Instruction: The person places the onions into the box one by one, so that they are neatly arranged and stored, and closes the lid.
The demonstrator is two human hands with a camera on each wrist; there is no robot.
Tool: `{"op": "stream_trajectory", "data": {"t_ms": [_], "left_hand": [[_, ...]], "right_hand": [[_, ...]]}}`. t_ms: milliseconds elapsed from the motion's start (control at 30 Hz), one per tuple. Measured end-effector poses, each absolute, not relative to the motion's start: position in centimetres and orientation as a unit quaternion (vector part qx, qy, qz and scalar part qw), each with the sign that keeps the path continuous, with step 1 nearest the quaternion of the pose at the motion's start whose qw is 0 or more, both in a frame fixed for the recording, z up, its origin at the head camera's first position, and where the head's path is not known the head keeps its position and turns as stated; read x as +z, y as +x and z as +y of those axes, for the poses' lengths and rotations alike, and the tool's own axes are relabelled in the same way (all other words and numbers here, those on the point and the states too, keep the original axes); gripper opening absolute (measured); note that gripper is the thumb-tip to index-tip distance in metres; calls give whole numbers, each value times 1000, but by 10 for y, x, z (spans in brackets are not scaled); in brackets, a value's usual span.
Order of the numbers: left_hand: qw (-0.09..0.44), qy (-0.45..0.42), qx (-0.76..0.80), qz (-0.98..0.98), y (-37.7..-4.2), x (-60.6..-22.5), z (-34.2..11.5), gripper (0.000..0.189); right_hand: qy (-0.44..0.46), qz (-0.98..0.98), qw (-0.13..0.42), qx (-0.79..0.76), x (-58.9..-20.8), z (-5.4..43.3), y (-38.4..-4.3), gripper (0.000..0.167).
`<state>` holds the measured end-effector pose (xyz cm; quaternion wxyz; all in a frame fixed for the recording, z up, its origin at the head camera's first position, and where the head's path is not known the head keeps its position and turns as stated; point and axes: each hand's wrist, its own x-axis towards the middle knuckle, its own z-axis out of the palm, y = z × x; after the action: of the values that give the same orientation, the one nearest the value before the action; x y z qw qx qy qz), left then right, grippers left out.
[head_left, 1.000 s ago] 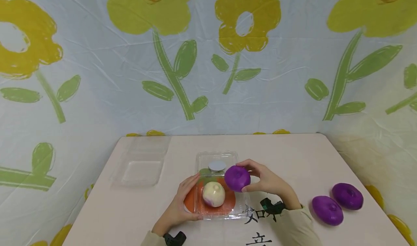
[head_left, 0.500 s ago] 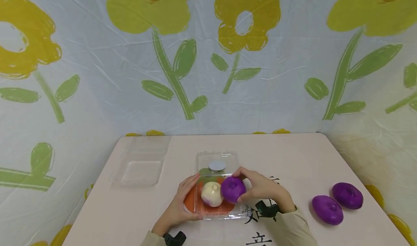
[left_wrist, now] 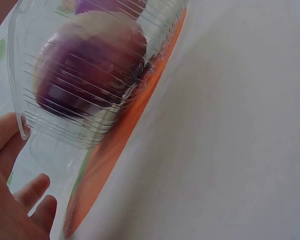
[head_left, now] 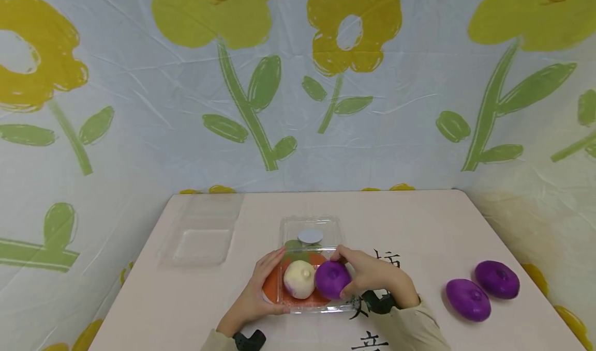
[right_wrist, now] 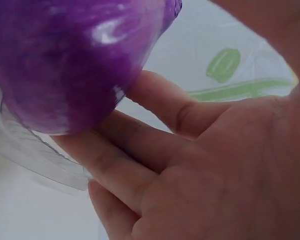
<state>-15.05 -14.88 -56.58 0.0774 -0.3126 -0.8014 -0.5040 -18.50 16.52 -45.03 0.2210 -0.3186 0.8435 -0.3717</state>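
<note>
My right hand (head_left: 374, 272) grips a glossy purple onion (head_left: 332, 280) between thumb and fingers, over the right side of a clear plastic clamshell box (head_left: 321, 309). Inside it, to the left, sits a round cream-and-purple vegetable (head_left: 299, 279), right beside the onion in the head view. My left hand (head_left: 258, 291) holds the box's left side, thumb at the near corner and fingers at the far one. In the left wrist view, its fingertips (left_wrist: 22, 122) meet the box rim. The right wrist view has the onion (right_wrist: 74, 65) against the fingers, with a clear box edge below.
Two more purple onions (head_left: 467, 300) lie at the table's right. At the back left stands another clear plastic container (head_left: 195, 245). An orange and green print (head_left: 270, 289) shows under the box. The box's lid (head_left: 309, 224), bearing a pale oval sticker, lies open toward the back.
My right hand has lowered the purple onion toward the near side and slightly left, into the box area. The cream-and-purple vegetable has shifted a little left. My left hand has stayed put.
</note>
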Motion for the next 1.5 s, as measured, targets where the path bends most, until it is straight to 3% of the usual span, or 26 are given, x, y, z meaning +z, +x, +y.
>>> {"op": "stream_trajectory", "data": {"t_ms": [500,900,1167,1333,1500], "left_hand": [[67,-310,-508,-801,-151,-566,-149,116],[60,-310,-522,-793,-138,-528,-142,112],[72,-314,-511,-797,-149,-558,-147,116],[70,-314,-511,-797,-151,-566,-150,115],[73,-320,-511,-795,-152,-566,-149,114]], "right_hand": [[-306,856,222,-353,-446,161,-177,69],[-272,879,218,-324,-451,154,-174,56],[-286,873,218,-330,-451,158,-179,63],[-318,854,202,-360,-454,166,-186,54],[-351,828,152,-409,-461,178,-197,40]]}}
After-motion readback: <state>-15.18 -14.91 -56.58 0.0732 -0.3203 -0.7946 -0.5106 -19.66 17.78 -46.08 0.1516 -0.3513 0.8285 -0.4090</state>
